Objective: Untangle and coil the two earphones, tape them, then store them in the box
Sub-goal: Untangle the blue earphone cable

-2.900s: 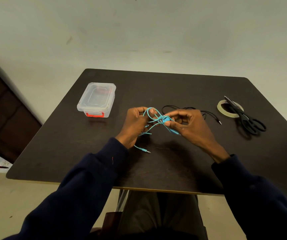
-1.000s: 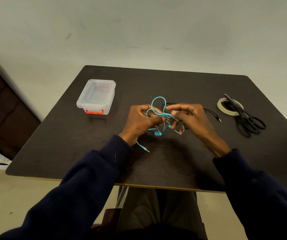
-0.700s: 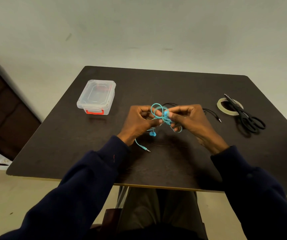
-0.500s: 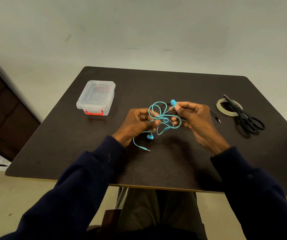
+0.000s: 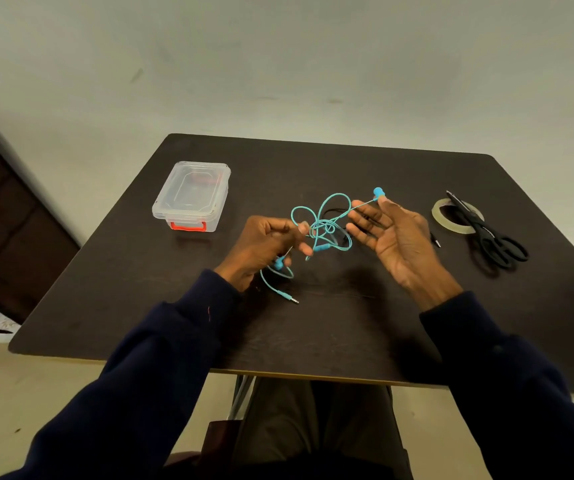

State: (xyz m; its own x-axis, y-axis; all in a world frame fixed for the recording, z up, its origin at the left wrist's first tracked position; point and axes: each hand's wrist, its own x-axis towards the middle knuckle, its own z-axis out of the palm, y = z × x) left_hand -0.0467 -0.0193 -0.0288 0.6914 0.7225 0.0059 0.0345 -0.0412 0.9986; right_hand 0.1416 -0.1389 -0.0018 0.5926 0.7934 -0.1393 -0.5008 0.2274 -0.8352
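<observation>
Turquoise earphone cord (image 5: 325,225), light and limp, hangs tangled above the desk (image 5: 313,341), pinched in the grip of the left hand (image 5: 264,244) and draped over the slack, spread right hand (image 5: 394,235); best drawn out by its earbud (image 5: 378,192).

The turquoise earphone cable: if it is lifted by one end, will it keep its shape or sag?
Probably sag: the turquoise earphone cable hangs in loose loops from the left hand, so it looks floppy and light. Its loops cross in a knot, so pulling may tighten it rather than free it.
</observation>
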